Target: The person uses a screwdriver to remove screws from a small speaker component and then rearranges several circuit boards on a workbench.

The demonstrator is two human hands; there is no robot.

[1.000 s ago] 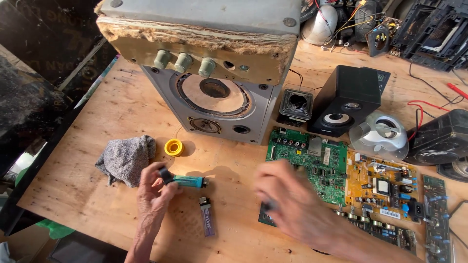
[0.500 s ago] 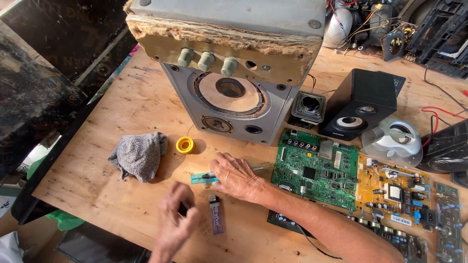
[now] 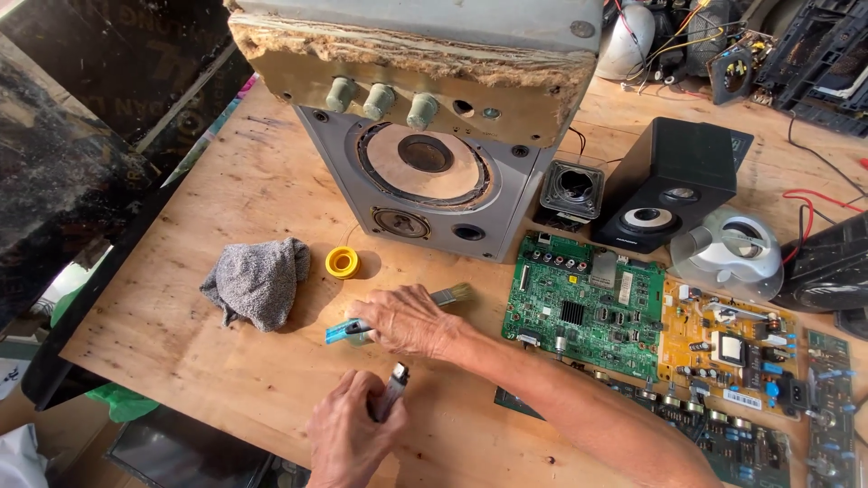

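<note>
Sunlight falls on a light wooden worktop (image 3: 226, 181) full of old electronic parts. Near the bottom edge, the left hand (image 3: 348, 434) is closed around a small lighter (image 3: 391, 390). Its metal top pokes out above the fingers (image 3: 375, 398).

Just above it, the right hand (image 3: 407, 318) lies flat over a paintbrush (image 3: 398, 316). Its fingers are bent down on the brush and press it against the worktop. The blue handle sticks out to the left of the hand. The pale bristles stick out to the right. The two hands are near each other but do not touch.

To the left of the brush lies a crumpled grey cloth (image 3: 256, 282). A little yellow ring (image 3: 342, 262) sits between the cloth and a big grey speaker box (image 3: 425, 181). The box stands upright, and its round cone faces the person. Fuzzy stuffing shows along its open top.

Right of the right hand lies a green circuit board (image 3: 588, 303). An orange circuit board (image 3: 732, 339) lies next to it, farther right. Behind the boards sits a small loose speaker (image 3: 572, 188), then a black speaker box (image 3: 674, 185) tipped onto its back. A white rounded gadget (image 3: 732, 253) sits beside that one. Wires and dark boxes fill the far right corner.
</note>
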